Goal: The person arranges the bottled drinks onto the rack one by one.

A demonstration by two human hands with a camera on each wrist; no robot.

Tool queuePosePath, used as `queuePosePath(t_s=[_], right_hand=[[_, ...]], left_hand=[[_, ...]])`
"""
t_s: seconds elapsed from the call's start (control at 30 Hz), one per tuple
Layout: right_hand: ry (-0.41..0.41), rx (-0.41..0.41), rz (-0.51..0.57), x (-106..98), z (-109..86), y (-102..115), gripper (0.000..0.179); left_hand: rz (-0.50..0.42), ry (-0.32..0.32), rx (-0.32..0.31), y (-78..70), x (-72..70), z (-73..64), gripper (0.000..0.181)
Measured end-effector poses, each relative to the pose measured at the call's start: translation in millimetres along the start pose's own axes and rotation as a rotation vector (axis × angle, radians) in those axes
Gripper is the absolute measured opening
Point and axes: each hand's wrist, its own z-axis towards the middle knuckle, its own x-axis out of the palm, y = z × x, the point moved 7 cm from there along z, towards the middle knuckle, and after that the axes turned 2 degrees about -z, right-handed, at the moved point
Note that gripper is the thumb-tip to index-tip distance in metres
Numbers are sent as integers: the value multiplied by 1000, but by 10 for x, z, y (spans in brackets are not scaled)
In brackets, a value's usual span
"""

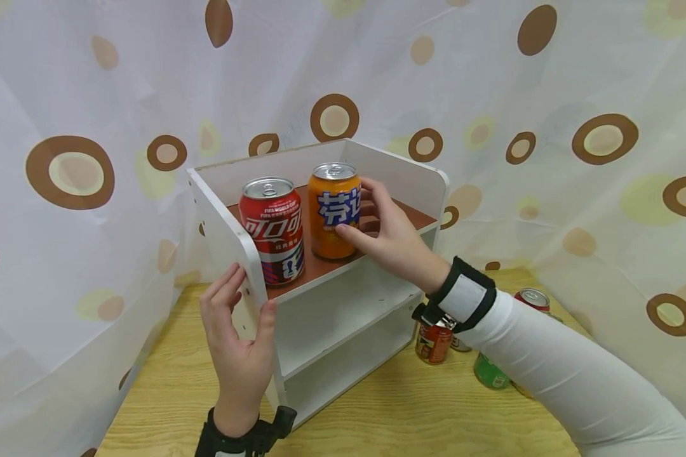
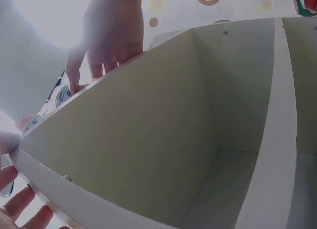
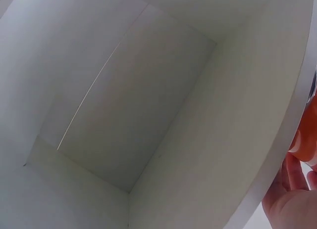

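A white three-tier shelf unit (image 1: 343, 317) with a reddish-brown top board stands on the table. On that board, my right hand (image 1: 394, 238) grips an orange soda can (image 1: 327, 216) from its right side, thumb across the front and fingers behind. The can is upright; the right wrist view catches only part of the orange can (image 3: 308, 135) at its edge. Left of it, a red cola can (image 1: 272, 235) stands in the front corner against the side panel. My left hand (image 1: 240, 355) holds the unit's left side panel, fingers outside and thumb at the front edge.
To the right of the unit, several cans stand on the wooden table (image 1: 389, 412), among them a red-orange can (image 1: 433, 344) and a green can (image 1: 490, 373), partly behind my right arm. A dotted curtain (image 1: 377, 63) surrounds the table at the back and sides.
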Motion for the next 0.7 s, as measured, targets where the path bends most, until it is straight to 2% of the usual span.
queuePosePath(t_s=[0.7], right_hand=[[6, -23, 23, 121, -3, 87, 72]], left_hand=[[3, 9, -10, -8, 5, 3, 54]])
